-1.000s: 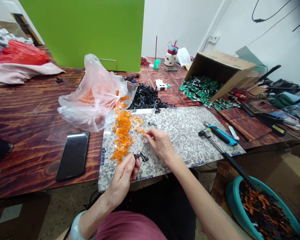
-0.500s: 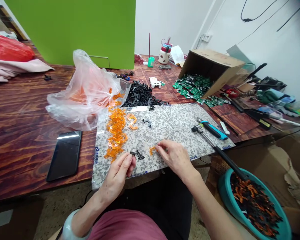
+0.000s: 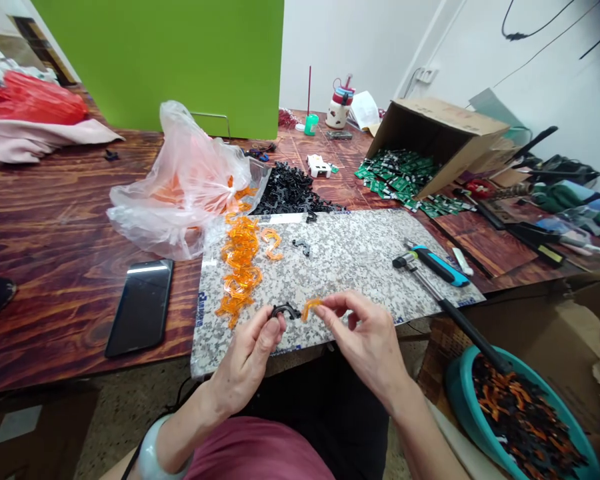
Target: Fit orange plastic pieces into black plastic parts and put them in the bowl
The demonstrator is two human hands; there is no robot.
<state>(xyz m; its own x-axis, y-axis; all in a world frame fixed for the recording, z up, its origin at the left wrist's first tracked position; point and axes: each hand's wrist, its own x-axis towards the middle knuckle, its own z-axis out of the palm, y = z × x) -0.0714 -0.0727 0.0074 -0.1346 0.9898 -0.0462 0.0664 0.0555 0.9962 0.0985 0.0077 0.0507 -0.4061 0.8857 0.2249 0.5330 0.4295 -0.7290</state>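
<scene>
A dark phone (image 3: 140,308) is seen lying flat on the wooden counter (image 3: 55,220) at the far left, with a clear plastic bag (image 3: 185,183) of orange parts slumped behind it. Just right of the phone, a speckled board (image 3: 360,250) is laid on the counter, and a strip of loose orange clips (image 3: 240,267) is spread down its left part. A heap of black clips (image 3: 290,190) is piled beyond the board's far edge.

Over the near edge of the board, the left hand (image 3: 247,363) is closed, and a black clip (image 3: 283,310) is pinched between thumb and fingertips. Just beside it, an orange clip (image 3: 311,307) is gripped in the same way by the right hand (image 3: 367,337), its other fingers curled. The two clips are held close together; whether they touch cannot be told.

Further right, a blue-handled tool (image 3: 437,265) and a hammer (image 3: 450,310) are seen on the board. A tipped cardboard box (image 3: 445,143) with green pieces spilling out is set behind them, and a teal basin (image 3: 517,427) of mixed orange and black parts is seen low at the right.
</scene>
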